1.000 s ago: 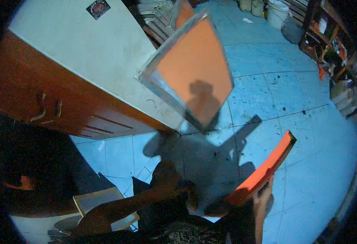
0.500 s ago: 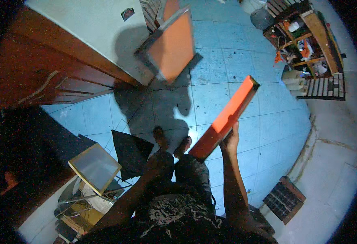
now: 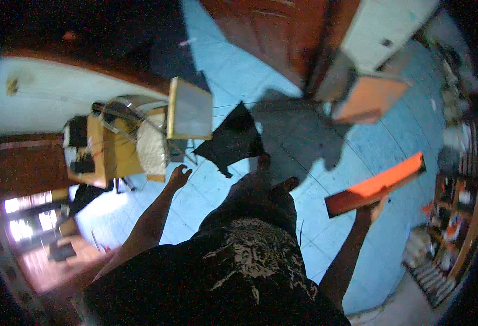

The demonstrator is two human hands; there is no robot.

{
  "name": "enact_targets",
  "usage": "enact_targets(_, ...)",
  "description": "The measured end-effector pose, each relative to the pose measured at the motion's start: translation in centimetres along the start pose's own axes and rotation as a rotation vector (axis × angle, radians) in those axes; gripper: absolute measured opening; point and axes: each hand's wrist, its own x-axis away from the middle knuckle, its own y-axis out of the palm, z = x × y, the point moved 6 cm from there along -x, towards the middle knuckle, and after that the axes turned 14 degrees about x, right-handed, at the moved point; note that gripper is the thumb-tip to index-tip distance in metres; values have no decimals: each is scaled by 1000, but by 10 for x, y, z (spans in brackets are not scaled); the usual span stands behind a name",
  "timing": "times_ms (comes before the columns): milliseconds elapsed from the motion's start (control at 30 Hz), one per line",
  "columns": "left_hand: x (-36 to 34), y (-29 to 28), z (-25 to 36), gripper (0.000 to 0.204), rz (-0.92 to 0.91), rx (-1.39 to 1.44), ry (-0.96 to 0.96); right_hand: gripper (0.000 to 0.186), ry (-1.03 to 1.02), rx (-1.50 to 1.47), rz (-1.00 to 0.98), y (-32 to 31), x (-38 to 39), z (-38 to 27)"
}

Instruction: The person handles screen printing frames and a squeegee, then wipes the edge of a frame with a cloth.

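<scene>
My right hand (image 3: 374,211) grips a long, narrow orange piece (image 3: 380,182) with dark edges from below, out to my right above the blue tiled floor. Its near end looks darker red, in shade. Whether it is a frame or a panel seen nearly edge-on I cannot tell. Out to the left, my left hand (image 3: 180,176) is empty, its fingers loosely bent and apart. Nearest to it are a pale rectangular panel in a yellowish frame (image 3: 190,111) and a dark cloth-like piece (image 3: 231,138) on the floor ahead of my feet.
A cluttered small table (image 3: 106,146) stands at the left. Ahead, a larger orange panel (image 3: 372,98) leans by the white wall (image 3: 380,32), near a brown wooden door (image 3: 271,38). At the right edge is a wooden shelf (image 3: 467,233) full of things.
My view has swung to the left, bringing the cluttered table and a bright window area in. My left arm has moved outward; my right hand still holds the orange piece, now tilted flatter.
</scene>
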Motion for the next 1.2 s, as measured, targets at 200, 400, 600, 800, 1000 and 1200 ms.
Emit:
enact_targets(200,0,-93,9,43,156,-65,-119,52,44,151,44,9,23,28)
enact_targets(400,-161,-125,-91,53,212,7,5,49,155,88,-43,74,40,77)
enact_targets(600,-321,-96,-233,72,265,163,90,50,179,137,229,102,99,142)
enact_targets(800,-408,-62,-307,42,104,-9,222,51,204,128,228,114,119,216)
enact_targets(1000,-437,-42,-319,34,132,-427,842,52,178,182,366,81,105,262)
enact_targets(1200,-395,-37,-240,34,134,297,335,46,0,225,224,90,94,238)
